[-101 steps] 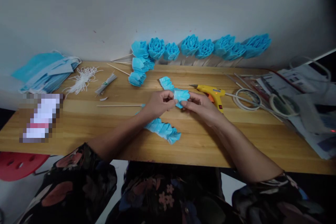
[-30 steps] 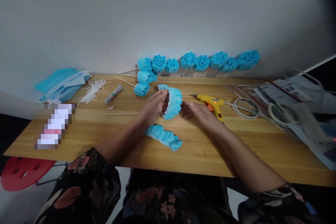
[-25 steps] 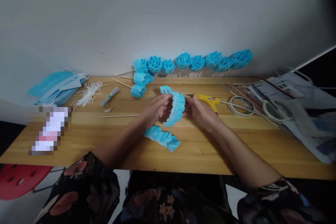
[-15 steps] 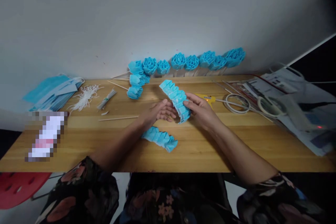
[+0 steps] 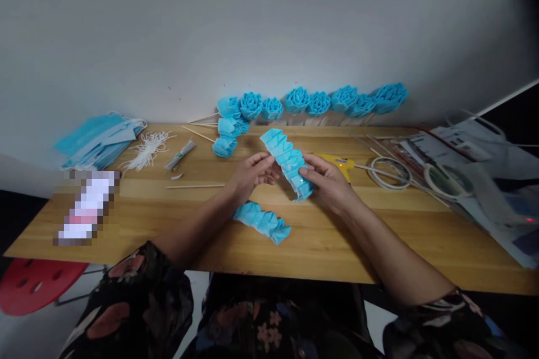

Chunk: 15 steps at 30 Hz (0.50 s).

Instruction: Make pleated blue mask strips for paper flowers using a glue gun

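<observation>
A pleated light-blue strip (image 5: 286, 158), folded in zigzags from mask-like fabric, is held up slantwise above the table. My right hand (image 5: 330, 179) grips its lower right part, thumb on the front and fingers behind. At the strip's left edge, my left hand (image 5: 255, 175) has thumb and forefinger drawn together; whether anything is between them is too small to tell. Below the hands, a second pleated strip (image 5: 261, 222) lies on the table. Just behind my right hand sits a yellow glue gun (image 5: 343, 165) with a small orange light.
Blue folded flowers (image 5: 251, 105) on sticks line the wall. Left on the wooden table (image 5: 202, 235) are blue masks (image 5: 101, 143), white ear loops (image 5: 149, 148), a bundle of ties (image 5: 181, 154), a thin stick (image 5: 196, 186) and a blurred phone (image 5: 88, 207). Cables (image 5: 389, 173) and papers lie right.
My left thumb and forefinger have come together, nearer the strip's edge. My right hand still holds the strip. The whole view has shifted slightly.
</observation>
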Each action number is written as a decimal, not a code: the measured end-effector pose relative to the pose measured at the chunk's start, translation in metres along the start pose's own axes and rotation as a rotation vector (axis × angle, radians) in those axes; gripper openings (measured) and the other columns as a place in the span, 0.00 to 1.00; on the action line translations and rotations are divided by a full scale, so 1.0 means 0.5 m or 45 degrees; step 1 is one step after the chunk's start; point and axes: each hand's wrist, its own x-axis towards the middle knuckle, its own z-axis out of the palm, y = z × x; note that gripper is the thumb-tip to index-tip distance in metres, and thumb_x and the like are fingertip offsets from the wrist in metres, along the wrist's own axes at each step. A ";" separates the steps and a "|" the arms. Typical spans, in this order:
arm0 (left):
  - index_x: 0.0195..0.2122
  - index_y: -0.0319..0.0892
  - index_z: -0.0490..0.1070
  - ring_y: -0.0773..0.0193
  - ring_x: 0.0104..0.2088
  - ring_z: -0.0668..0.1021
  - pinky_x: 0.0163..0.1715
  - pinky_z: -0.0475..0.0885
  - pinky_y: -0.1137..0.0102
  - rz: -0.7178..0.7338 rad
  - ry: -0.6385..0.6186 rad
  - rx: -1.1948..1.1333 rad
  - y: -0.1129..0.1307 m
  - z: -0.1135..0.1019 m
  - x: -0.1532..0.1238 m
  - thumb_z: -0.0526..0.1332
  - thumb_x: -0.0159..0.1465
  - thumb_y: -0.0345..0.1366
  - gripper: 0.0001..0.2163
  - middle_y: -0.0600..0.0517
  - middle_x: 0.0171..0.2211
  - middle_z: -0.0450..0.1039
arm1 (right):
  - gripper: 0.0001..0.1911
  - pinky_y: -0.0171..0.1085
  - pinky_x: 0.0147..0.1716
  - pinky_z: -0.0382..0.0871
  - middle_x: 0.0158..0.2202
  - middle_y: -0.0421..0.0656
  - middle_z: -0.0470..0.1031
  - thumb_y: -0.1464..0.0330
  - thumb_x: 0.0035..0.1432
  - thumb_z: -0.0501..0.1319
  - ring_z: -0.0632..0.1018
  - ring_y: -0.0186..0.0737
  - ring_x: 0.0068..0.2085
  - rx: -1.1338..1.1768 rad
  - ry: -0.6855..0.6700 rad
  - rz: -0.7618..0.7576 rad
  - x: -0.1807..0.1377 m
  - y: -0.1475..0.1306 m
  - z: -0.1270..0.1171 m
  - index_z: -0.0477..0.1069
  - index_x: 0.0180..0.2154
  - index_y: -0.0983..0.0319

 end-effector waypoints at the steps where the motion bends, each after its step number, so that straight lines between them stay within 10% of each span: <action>1: 0.34 0.38 0.71 0.68 0.28 0.79 0.28 0.72 0.73 0.010 0.016 -0.006 0.000 0.000 0.000 0.74 0.55 0.45 0.18 0.51 0.30 0.77 | 0.22 0.42 0.45 0.74 0.44 0.42 0.84 0.58 0.50 0.73 0.81 0.43 0.43 -0.005 -0.007 0.009 0.000 0.000 0.001 0.80 0.47 0.54; 15: 0.30 0.39 0.67 0.70 0.25 0.77 0.27 0.72 0.74 0.030 0.089 -0.019 0.003 -0.001 0.002 0.73 0.57 0.42 0.17 0.53 0.25 0.75 | 0.28 0.41 0.43 0.75 0.45 0.45 0.85 0.47 0.47 0.74 0.82 0.44 0.42 0.103 -0.098 0.148 -0.010 -0.018 0.011 0.83 0.45 0.57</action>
